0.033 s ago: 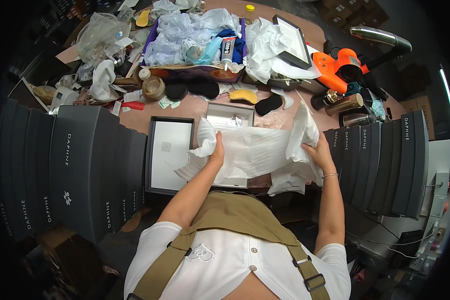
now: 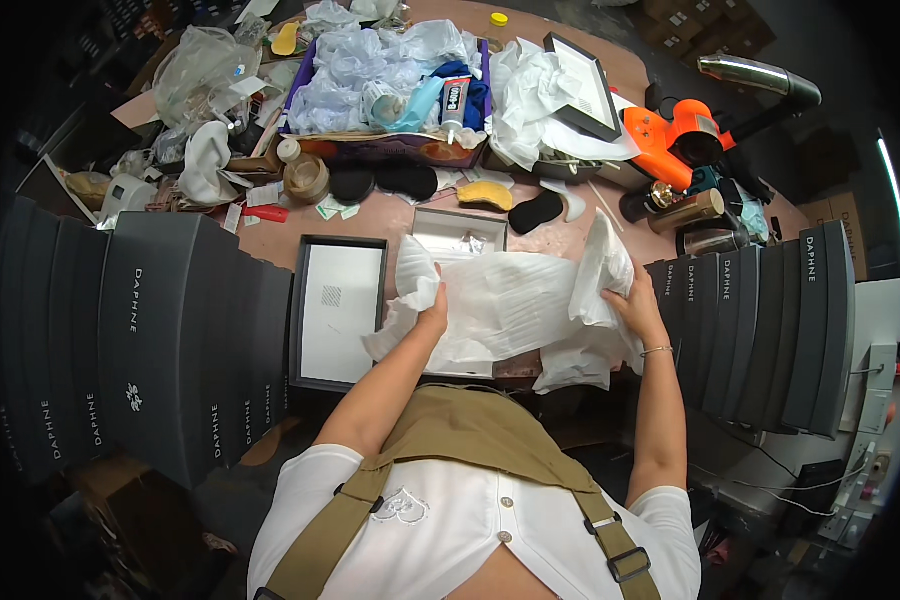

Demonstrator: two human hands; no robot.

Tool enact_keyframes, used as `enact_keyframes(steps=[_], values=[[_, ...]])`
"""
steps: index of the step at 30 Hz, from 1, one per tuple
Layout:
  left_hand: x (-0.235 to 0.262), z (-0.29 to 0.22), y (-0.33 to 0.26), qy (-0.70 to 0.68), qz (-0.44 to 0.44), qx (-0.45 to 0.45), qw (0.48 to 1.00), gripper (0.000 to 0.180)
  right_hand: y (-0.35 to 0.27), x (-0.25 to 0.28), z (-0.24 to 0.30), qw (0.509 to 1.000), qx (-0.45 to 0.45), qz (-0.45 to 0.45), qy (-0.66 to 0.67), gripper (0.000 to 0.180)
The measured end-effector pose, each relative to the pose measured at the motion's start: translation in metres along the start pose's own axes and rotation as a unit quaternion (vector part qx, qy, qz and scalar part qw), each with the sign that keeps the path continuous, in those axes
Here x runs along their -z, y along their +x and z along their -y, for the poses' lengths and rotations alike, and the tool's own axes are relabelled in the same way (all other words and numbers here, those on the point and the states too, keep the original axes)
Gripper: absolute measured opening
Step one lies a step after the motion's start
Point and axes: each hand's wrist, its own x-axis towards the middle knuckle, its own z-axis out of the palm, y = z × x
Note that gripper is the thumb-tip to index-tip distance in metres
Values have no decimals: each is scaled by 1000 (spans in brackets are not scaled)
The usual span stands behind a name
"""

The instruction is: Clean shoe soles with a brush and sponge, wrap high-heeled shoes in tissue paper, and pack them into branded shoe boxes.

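Note:
A large sheet of white tissue paper (image 2: 510, 300) is spread over an open grey box (image 2: 460, 230) on the pink table, hiding most of the box. My left hand (image 2: 432, 308) grips the sheet's left side, where the paper bunches up above my fingers. At the right side, my right hand (image 2: 635, 305) holds a raised, crumpled fold of the same sheet. A dark-rimmed box lid (image 2: 338, 310) with a white inside lies flat just left of my left hand.
Stacks of dark grey boxes stand at the left (image 2: 150, 340) and right (image 2: 760, 330). Behind are a purple box of crumpled tissue (image 2: 370, 85), a glue tube (image 2: 453, 100), black pads (image 2: 380, 180), a yellow pad (image 2: 485, 193) and an orange tool (image 2: 670, 130).

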Motion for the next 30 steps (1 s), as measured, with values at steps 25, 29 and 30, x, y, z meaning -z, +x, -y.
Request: enact_keyframes(steps=[25,29,30], values=[[88,-205,-89,578,-67,-179,794,94,-67,-227,183,959,-66,263,85,32],[168,-153,-91,388,-37,66,919,71,-61,-221,186,954,-80,267,114,31],[182,-130,-78,256,6,151,955,62,-57,-217,185,951,-84,272,123,31]])
